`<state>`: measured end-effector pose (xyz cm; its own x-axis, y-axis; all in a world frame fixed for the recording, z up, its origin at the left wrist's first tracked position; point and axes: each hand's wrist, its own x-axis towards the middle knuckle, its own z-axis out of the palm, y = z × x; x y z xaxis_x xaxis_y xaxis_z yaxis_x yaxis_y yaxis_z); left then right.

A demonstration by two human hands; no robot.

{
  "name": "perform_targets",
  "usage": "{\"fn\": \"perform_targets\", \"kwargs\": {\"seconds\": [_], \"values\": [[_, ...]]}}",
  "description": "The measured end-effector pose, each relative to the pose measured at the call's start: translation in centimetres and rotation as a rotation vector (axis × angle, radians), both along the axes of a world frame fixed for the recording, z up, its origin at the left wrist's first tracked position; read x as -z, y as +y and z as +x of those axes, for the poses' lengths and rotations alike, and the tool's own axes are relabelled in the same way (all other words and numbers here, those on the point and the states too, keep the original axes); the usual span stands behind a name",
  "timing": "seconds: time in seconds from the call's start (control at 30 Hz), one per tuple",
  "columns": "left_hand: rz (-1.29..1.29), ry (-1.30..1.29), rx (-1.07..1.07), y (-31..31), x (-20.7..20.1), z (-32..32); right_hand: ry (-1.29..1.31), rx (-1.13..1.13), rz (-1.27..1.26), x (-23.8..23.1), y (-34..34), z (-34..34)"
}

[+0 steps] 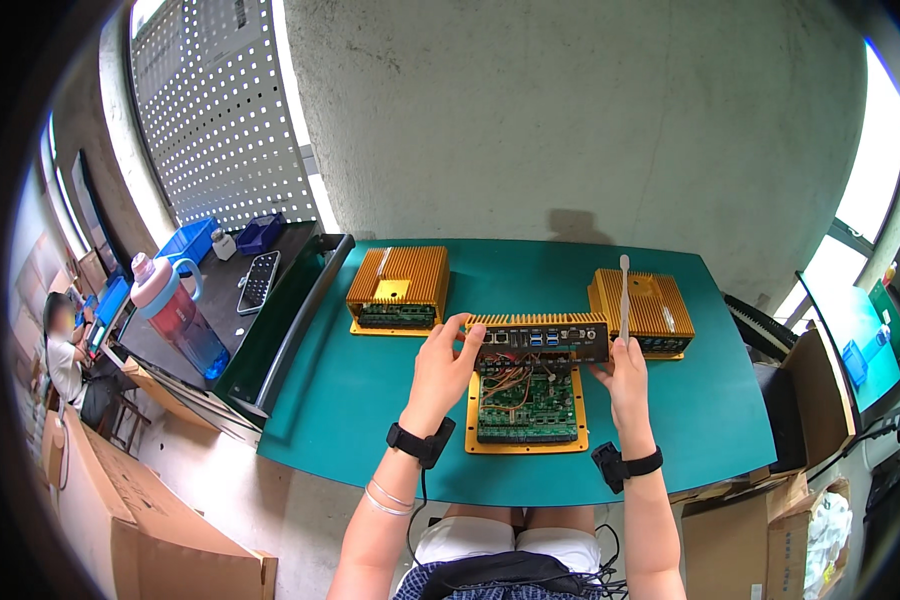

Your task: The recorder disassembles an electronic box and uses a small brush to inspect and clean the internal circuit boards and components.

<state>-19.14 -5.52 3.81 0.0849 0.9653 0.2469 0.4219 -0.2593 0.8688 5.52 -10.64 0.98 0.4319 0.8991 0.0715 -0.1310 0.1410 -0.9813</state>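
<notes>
My left hand (438,372) grips the left end of a gold finned computer housing (542,340), whose black port panel faces me. The housing is tilted up above a gold base plate (472,425) carrying a green circuit board (545,408). Wires run between the board and the raised housing. In my right hand (626,388) a slim toothbrush-like brush (625,297) stands upright, head at the top. Fingers of that same hand reach the housing's right end; how firmly they hold it is hidden. Both wrists wear black strapped devices.
Two more gold finned units (400,280) (660,300) sit farther back on the green table (370,430). At left, a dark side bench holds a water bottle (178,312), a phone-like device (258,283) and blue bins (188,240). Cardboard boxes (150,500) flank the table. A person sits far left.
</notes>
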Motion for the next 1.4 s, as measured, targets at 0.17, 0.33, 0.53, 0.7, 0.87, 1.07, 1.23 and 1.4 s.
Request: {"fn": "perform_targets", "kwargs": {"seconds": [0.17,0.33,0.53,0.7,0.87,1.07,1.23,1.4], "values": [[0.183,0.208,0.015,-1.2,-1.0,-0.1,-0.006,-0.006,0.002,-0.6,-0.2,-0.4],[0.182,0.284,0.085,-1.6,-2.4,0.1,0.028,-0.005,0.015,-0.4,-0.2,-0.2],[0.22,0.215,0.199,-0.6,-2.0,-0.7,0.007,0.001,0.014,-0.7,-0.5,-0.6],[0.165,0.133,0.298,0.3,-1.6,-1.5,0.007,-0.028,-0.005,-0.7,-0.5,-0.2],[-0.159,0.049,0.431,2.3,0.7,-2.7,0.021,-0.038,0.009,-0.5,-0.3,-0.3],[-0.061,0.089,0.449,4.0,2.4,-2.5,0.028,-0.015,0.017,0.1,-0.3,-0.1],[-0.048,0.09,0.487,4.1,1.8,-2.7,0.082,0.084,0.033,0.3,-1.1,-1.3],[0.03,0.113,0.482,3.6,1.7,-2.9,-0.016,0.109,0.012,-0.1,-1.5,-2.1]]}}
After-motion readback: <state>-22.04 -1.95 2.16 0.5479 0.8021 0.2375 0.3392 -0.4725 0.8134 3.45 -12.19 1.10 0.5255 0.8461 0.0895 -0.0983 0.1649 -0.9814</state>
